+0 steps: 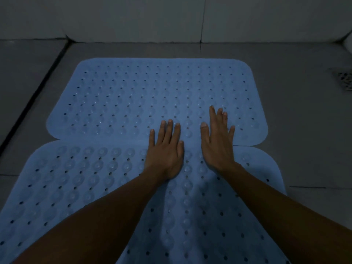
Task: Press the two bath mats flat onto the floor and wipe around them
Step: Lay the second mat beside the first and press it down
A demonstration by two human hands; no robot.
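While flat: 2 hands [164,156] on mats [122,100]

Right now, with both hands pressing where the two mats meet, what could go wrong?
1. The near light-blue perforated rubber mat seems to overlap the far light-blue perforated rubber mat; the seam may stay raised.
2. The left hand and right hand press only the middle, so the corners may stay unpressed.
3. Wiping could push dirt toward the metal floor drain.
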